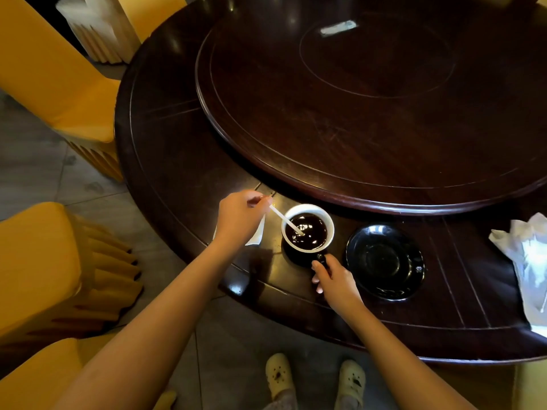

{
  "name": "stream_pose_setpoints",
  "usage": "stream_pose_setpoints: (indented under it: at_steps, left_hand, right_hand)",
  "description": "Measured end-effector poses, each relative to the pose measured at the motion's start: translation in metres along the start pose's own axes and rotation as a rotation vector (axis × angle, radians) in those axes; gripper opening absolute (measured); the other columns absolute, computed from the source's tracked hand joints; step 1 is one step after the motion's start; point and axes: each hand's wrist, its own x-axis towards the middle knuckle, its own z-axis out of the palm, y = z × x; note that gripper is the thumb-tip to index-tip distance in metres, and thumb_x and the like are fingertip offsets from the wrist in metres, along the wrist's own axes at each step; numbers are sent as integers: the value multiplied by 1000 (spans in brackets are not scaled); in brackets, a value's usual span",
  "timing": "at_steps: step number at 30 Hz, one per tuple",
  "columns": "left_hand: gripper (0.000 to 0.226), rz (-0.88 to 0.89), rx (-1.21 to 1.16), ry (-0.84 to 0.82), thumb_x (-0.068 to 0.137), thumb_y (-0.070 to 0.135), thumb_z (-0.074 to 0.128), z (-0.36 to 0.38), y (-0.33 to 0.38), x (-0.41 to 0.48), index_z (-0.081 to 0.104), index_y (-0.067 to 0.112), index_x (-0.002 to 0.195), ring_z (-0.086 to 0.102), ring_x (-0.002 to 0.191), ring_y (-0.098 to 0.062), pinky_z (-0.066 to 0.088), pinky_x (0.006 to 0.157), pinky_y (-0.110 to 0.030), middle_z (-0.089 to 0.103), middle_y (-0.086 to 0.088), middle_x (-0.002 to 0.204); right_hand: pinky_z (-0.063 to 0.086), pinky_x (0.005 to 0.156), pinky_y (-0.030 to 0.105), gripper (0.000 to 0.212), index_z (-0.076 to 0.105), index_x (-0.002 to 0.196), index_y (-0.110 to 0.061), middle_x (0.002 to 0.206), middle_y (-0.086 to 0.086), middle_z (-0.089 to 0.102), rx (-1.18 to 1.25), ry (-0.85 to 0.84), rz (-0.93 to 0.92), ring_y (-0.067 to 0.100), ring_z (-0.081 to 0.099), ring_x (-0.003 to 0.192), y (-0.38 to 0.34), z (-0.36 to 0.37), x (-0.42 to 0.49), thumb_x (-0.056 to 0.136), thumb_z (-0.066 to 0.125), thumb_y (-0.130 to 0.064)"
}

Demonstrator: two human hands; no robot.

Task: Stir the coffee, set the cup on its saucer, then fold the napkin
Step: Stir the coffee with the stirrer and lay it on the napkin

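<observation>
A dark cup (pixel 307 208) with a white inside stands on the table near its front edge, full of dark coffee. My left hand (pixel 239 216) pinches a thin white stirrer (pixel 281 216) whose tip dips into the coffee. My right hand (pixel 333 279) grips the cup's handle at its near side. An empty black saucer (pixel 384 261) lies just right of the cup. A white napkin (pixel 257 235) lies flat left of the cup, mostly hidden under my left hand.
A raised turntable (pixel 355 99) fills the middle of the round dark wooden table (pixel 165 149). A crumpled white plastic bag (pixel 527 261) lies at the right edge. Yellow-covered chairs (pixel 44 69) stand to the left. My feet in pale clogs (pixel 278 375) are below the table's edge.
</observation>
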Motion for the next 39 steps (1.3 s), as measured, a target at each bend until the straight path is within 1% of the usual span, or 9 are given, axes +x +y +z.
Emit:
stream_pose_setpoints:
  at_steps: [6, 10, 14, 20, 24, 28, 32, 36, 39]
  left_hand:
    - [26, -72, 24, 38, 89, 27, 55, -7, -14, -2, 71, 13, 76, 63, 74, -24, 54, 79, -45, 70, -5, 75]
    - [28, -76, 147, 30, 90, 29, 54, -18, -19, 0, 70, 11, 76, 61, 68, -17, 53, 74, -39, 66, 2, 67]
    - [25, -145, 290, -180, 89, 26, 55, -33, -23, 4, 69, 14, 72, 56, 64, -13, 46, 63, -28, 65, 1, 66]
    - [26, -231, 268, -474, 88, 18, 56, -43, -32, -3, 66, 10, 65, 48, 52, -11, 37, 50, -18, 56, 1, 54]
    - [21, -264, 175, -565, 90, 15, 53, -44, -45, -11, 66, 4, 79, 47, 49, -9, 38, 47, -14, 57, 0, 57]
    - [23, -347, -9, -471, 94, 16, 48, -51, -66, -20, 64, 10, 79, 47, 43, -4, 39, 44, -13, 58, -1, 58]
    - [25, -411, -184, -262, 98, 14, 40, -51, -86, -32, 60, 7, 86, 46, 41, -1, 38, 42, -13, 60, -3, 62]
    - [23, -466, -191, -68, 98, 14, 39, -38, -107, -38, 58, 7, 88, 46, 46, -7, 39, 44, -16, 62, -5, 66]
    - [26, -480, -166, -28, 97, 13, 41, -27, -119, -40, 58, 12, 78, 48, 42, -5, 39, 44, -17, 64, -1, 60]
  right_hand:
    - [42, 53, 20, 14, 55, 95, -14, 72, 6, 62, -12, 6, -6, 11, 52, 54, 1, 1, -1, 95, 47, -25]
    - [43, 53, 18, 17, 55, 101, -12, 73, 6, 62, -29, 3, -18, 11, 54, 56, 1, 1, -1, 96, 46, -25]
    - [42, 51, 15, 17, 54, 104, -12, 73, 5, 61, -27, -4, -18, 10, 54, 57, 0, 0, -2, 96, 46, -25]
    - [43, 55, 19, 16, 53, 101, -13, 76, 5, 62, -72, -21, -11, 11, 55, 60, -2, -1, -2, 96, 45, -26]
    - [44, 57, 21, 16, 54, 97, -14, 77, 5, 64, -75, -52, -6, 11, 55, 60, -5, -5, -1, 96, 46, -27]
    - [42, 55, 23, 13, 54, 92, -17, 78, 7, 65, -48, -61, 5, 13, 55, 61, -5, -6, 0, 95, 47, -28]
    - [41, 52, 23, 14, 54, 92, -16, 78, 8, 65, -40, -36, 12, 13, 54, 60, -6, -4, -1, 95, 47, -27]
    - [41, 52, 23, 16, 55, 98, -12, 76, 7, 64, -36, -18, 16, 13, 54, 59, -5, -1, -1, 96, 46, -26]
    - [41, 52, 21, 13, 53, 99, -16, 77, 5, 63, -43, -25, 14, 12, 55, 60, -5, -2, -1, 96, 46, -26]
